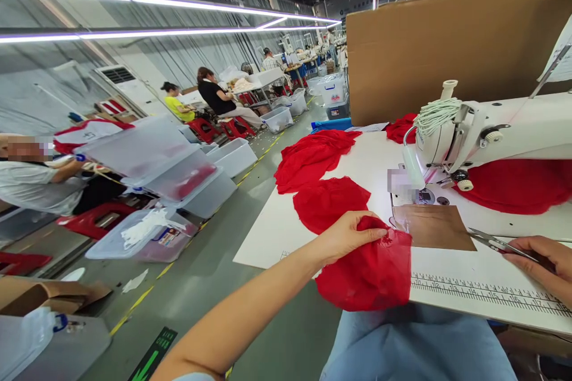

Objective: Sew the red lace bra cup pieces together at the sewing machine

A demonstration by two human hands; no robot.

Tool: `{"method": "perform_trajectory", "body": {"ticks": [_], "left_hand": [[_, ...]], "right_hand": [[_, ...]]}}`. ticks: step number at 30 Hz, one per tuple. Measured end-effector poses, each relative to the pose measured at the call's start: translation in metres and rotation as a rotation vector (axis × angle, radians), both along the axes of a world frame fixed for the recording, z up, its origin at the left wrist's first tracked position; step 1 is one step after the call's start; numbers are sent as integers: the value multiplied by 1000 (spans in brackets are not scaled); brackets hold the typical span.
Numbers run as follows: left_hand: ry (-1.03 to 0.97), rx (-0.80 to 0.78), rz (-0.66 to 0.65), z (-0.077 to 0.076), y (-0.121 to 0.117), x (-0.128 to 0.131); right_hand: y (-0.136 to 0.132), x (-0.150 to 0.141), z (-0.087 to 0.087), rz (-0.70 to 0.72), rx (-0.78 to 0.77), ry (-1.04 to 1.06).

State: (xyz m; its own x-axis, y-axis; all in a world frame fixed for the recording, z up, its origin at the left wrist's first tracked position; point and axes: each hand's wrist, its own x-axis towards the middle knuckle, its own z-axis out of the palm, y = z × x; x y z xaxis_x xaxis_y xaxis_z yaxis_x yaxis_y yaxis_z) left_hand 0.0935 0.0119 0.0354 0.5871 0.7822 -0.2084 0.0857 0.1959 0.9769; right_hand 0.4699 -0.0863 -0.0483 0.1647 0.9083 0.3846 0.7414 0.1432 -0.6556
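Note:
My left hand pinches the upper edge of a sheer red fabric piece, which hangs over the front edge of the white sewing table. At the right, my right hand is closed around a pair of scissors. Their blades point left, with the tips near a brown plate on the table. Behind that plate stands a white sewing machine, its needle area partly blurred out. Another red fabric piece lies just beyond my left hand.
A red fabric pile rests at the table's left side, and more red fabric sits under the machine arm. A cardboard panel rises behind. Across the aisle are clear plastic bins and a seated person.

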Motion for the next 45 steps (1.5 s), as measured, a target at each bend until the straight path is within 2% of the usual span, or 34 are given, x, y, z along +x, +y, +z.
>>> {"method": "perform_trajectory", "body": {"ticks": [2,4,8,10,12,19,24,30,36,39,42,45], "left_hand": [[-25,-17,7,2,-4,2],[-56,-39,-2,3,-8,4],[-93,-74,19,3,-18,6],[-113,-82,39,3,-22,7],[-125,-79,51,3,-26,7],[-58,10,26,9,-33,3],[-55,52,20,10,-35,5],[-113,-5,15,9,-36,9],[-143,-188,66,10,-34,8],[-165,-221,52,10,-34,8],[-180,-230,52,10,-33,10],[-174,-236,106,9,-31,8]], "right_hand": [[-3,-22,12,-48,42,-46],[-6,-52,28,-17,88,15],[-9,-109,54,183,12,117],[-7,-127,60,279,-3,149],[-4,-137,63,309,-7,164],[3,-143,59,302,-70,160],[3,-152,64,347,-94,207],[4,-160,66,346,-47,275],[5,-159,65,204,-92,382],[8,-159,63,131,-78,463],[14,-163,55,161,-99,553],[22,-169,45,192,-187,652]]}}
